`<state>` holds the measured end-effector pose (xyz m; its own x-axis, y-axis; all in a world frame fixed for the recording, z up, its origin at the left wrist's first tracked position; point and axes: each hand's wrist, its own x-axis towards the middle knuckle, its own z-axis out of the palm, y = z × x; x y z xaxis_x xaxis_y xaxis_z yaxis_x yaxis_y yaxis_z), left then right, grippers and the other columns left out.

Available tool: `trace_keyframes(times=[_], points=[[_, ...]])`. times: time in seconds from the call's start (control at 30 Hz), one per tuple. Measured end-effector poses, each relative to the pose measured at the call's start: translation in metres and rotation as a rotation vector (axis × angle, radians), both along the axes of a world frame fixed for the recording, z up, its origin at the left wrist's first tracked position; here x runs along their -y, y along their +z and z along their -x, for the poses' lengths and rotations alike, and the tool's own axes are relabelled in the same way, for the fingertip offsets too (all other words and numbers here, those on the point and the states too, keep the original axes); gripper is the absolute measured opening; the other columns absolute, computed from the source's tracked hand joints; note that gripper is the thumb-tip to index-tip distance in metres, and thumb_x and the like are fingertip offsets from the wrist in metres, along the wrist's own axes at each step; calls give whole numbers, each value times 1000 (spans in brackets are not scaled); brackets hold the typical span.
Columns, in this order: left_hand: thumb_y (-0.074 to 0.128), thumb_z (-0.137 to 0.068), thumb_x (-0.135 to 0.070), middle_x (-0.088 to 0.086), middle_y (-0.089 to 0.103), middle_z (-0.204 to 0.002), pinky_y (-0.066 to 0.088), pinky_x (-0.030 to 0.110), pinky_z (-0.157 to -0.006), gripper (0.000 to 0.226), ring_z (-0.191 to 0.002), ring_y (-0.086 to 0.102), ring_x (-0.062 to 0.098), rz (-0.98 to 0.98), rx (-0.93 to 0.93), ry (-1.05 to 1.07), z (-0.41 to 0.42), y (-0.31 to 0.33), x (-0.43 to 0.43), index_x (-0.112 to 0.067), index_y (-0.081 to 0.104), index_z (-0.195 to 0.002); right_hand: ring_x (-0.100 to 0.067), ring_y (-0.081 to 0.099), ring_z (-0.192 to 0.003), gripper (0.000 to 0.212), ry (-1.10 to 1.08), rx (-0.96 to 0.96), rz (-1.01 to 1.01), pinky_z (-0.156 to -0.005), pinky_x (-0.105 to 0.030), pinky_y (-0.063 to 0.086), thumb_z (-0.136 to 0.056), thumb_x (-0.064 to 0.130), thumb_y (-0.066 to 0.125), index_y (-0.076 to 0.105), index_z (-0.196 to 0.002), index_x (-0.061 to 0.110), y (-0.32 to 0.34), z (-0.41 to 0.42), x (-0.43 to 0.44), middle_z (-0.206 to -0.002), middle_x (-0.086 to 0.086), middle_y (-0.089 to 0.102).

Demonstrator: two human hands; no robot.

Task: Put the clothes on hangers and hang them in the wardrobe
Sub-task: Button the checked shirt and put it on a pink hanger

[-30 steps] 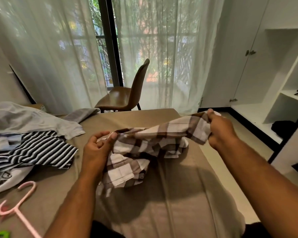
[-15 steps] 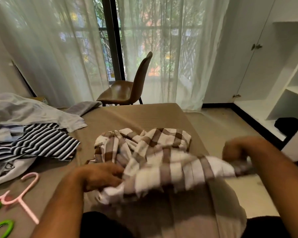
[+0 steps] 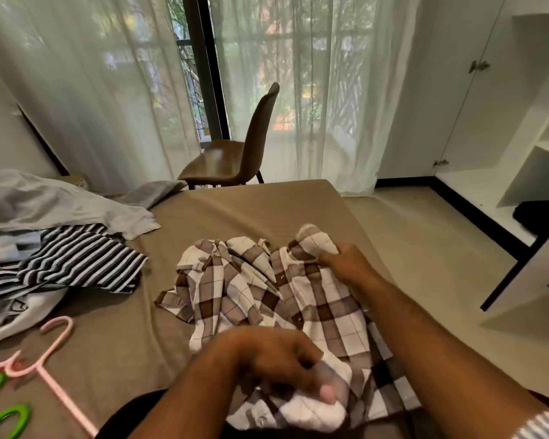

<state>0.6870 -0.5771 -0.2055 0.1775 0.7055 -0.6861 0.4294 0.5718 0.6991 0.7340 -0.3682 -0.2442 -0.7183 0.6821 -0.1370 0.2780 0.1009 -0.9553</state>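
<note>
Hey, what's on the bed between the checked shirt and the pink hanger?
Nothing: in the head view, only bare brown bed sheet lies between the checked shirt and the pink hanger. The striped top sits farther back.

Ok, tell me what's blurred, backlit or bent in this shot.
Head view: the left hand is motion-blurred at the fingers, while the right hand and plaid shirt stay fairly sharp; daylight through the curtains backlights the room and darkens the chair; the wide lens bows the wardrobe edges.
</note>
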Motion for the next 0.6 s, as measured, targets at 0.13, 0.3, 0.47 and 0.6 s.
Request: trace_keyframes(times=[0.13, 0.3, 0.47, 0.6], points=[[60, -80, -65, 10, 72, -90, 55, 34, -66, 62, -76, 67, 27, -200, 32, 482, 28, 6, 13, -10, 72, -107, -40, 69, -103, 31, 185, -398, 380, -94, -50, 56, -90, -5, 60, 70, -119, -1, 21, -24, -6, -115, -25, 71], [51, -87, -74, 12, 74, -95, 62, 40, -60, 51, -84, 72, 30, -446, 58, 1269, 48, 4, -3, -27, 69, -97, -24, 69, -99, 32, 984, 288, -149, -92, -39, 58, -85, -5, 68, 75, -114, 7, 36, -64, -27, -110, -16, 75], [59, -102, -26, 11, 72, -106, 63, 51, -71, 18, -93, 71, 30, -460, -141, 1099, 40, -26, -14, -15, 66, -115, -9, 68, -89, 36, 761, 580, -570, -83, -35, 56, -88, 6, 65, 78, -89, 39, 39, -54, -19, -96, 11, 76], [52, -105, -29, 8, 75, -103, 62, 43, -79, 19, -99, 72, 31, -643, -17, 1026, 41, -20, -15, -20, 69, -108, -3, 63, -106, 51, 466, 150, -131, -81, -22, 51, -86, 52, 74, 58, -133, 36, 38, -40, 8, -119, 19, 63]])
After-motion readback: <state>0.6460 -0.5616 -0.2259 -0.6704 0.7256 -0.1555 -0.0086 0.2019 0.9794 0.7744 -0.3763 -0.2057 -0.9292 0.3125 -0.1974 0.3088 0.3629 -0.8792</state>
